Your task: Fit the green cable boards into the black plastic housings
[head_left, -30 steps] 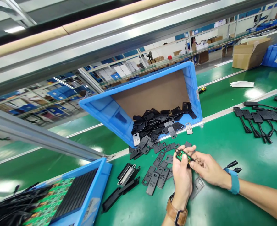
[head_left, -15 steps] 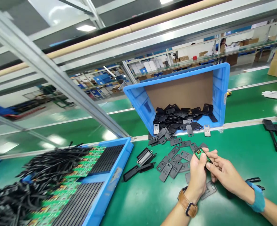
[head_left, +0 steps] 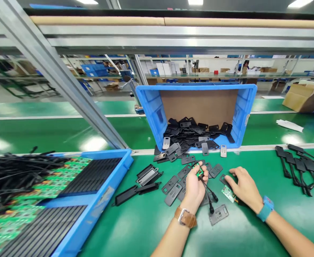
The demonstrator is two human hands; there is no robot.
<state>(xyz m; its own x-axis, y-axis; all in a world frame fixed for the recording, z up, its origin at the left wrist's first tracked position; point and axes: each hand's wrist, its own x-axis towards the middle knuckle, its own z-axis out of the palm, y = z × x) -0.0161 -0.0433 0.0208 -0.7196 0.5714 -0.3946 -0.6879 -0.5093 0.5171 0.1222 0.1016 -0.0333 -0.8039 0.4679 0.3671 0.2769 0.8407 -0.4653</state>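
My left hand (head_left: 195, 187) is closed around a small green circuit board (head_left: 199, 172), whose black cables (head_left: 208, 194) hang down from the palm to the bench. To its right, my right hand (head_left: 244, 187) is held low with curved fingers, thumb and forefinger apart. The thumb overlaps a small black plate (head_left: 223, 179); whether it touches it, I cannot tell. Partly under this hand lies another green circuit board (head_left: 227, 194). Loose black plastic covers (head_left: 173, 193) lie scattered around my left hand, and a single cover (head_left: 219, 214) sits nearer me.
A blue bin (head_left: 196, 87) lies on its side at the back, spilling black covers. At left, a blue tray (head_left: 103, 200) holds boards with black cables. Black housings (head_left: 148, 176) lie beside it. Several cabled black units (head_left: 301, 164) and a white glove (head_left: 289, 125) are at right.
My hands have separated: the right hand has moved away from the board in my left hand to another board. The view has levelled and turned right.
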